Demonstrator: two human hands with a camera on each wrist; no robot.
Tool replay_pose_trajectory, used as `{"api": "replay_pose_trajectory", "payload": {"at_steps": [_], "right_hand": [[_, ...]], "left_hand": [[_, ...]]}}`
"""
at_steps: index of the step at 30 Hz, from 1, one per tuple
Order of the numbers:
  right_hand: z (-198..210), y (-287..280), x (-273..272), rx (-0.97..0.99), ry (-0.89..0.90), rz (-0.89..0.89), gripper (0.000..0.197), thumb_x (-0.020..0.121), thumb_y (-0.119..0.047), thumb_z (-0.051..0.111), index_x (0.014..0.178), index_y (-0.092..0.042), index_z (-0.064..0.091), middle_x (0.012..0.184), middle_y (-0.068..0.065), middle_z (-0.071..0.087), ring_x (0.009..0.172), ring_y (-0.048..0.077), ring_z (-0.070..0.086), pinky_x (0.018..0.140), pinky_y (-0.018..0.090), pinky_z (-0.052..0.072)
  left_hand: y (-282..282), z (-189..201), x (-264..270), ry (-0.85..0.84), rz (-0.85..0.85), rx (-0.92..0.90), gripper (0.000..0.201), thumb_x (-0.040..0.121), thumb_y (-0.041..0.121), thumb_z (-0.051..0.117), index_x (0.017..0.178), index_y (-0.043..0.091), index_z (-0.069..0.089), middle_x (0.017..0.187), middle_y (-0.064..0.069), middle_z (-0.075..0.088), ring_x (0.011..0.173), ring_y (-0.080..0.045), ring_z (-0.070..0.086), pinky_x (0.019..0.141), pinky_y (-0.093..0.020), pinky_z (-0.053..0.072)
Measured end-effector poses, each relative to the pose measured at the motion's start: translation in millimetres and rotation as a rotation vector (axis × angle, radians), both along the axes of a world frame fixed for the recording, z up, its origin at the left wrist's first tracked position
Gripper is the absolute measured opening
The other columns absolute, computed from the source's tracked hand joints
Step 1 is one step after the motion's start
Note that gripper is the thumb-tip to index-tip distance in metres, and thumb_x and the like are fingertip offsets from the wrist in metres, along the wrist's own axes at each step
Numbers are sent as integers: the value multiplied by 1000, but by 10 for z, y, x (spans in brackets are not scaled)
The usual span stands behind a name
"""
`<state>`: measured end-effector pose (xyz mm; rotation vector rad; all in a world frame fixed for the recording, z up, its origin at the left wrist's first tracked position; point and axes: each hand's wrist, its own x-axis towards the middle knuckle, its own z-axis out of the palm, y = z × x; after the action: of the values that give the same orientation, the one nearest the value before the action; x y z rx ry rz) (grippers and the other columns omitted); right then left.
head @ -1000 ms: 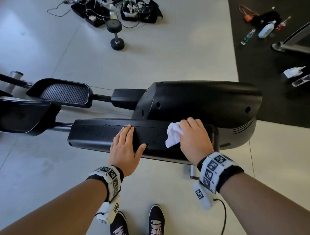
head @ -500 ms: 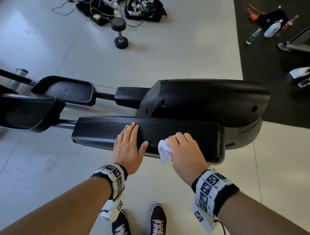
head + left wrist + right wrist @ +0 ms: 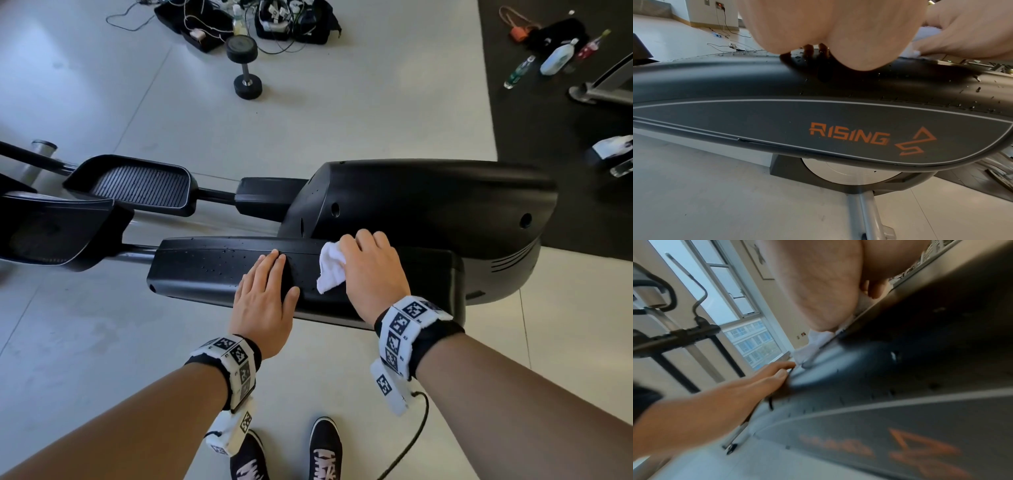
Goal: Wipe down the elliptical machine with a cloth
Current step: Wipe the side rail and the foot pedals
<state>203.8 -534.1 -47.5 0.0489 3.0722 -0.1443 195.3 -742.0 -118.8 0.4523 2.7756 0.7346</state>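
Observation:
The black elliptical machine lies across the head view. Its long near cover, dotted with water drops, carries an orange "RISING" logo on its side. My left hand rests flat on top of that cover, fingers straight. Just right of it, my right hand holds a bunched white cloth and presses it onto the cover's top. In the blurred right wrist view the cloth sticks out from under the palm, close to my left fingertips.
Two foot pedals extend left of the housing. A dumbbell and bags with cables lie on the far floor. Bottles sit on a black mat at right. My shoes stand close to the machine.
My right hand slid the cloth toward the cover's near edge, then back up to its far edge. The left hand stayed flat in place.

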Motion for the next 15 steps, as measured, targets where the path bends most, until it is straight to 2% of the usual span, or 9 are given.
{"api": "replay_pose_trajectory", "payload": {"at_steps": [2, 5, 8, 15], "right_hand": [[5, -35, 171, -8, -4, 14, 46, 73, -2, 62, 116, -17, 57, 106, 2, 54, 96, 25, 47, 73, 33, 39], [3, -72, 455, -31, 10, 37, 47, 65, 0, 50, 108, -17, 62, 97, 1, 56, 87, 25, 49, 69, 30, 31], [18, -74, 485, -32, -4, 63, 41, 61, 1, 56, 98, -17, 59, 91, 0, 53, 82, 24, 48, 67, 31, 31], [73, 115, -100, -5, -39, -40, 44, 75, -4, 65, 115, -19, 51, 110, 1, 49, 100, 23, 43, 76, 31, 34]], "left_hand": [[-12, -11, -7, -3, -3, 1, 62, 109, 44, 38, 165, 17, 26, 173, 0, 22, 160, -22, 13, 129, -51, 19], [-19, -14, -5, 5, -4, -1, 62, 110, 43, 39, 165, 17, 27, 172, 0, 22, 160, -22, 14, 129, -51, 19], [-8, -10, 0, 6, -1, -3, 62, 110, 43, 40, 164, 17, 28, 172, -1, 23, 160, -23, 16, 129, -51, 19], [-27, 26, -15, -13, -12, -4, 63, 109, 45, 37, 165, 17, 26, 173, 1, 21, 160, -22, 14, 130, -49, 18]]}}
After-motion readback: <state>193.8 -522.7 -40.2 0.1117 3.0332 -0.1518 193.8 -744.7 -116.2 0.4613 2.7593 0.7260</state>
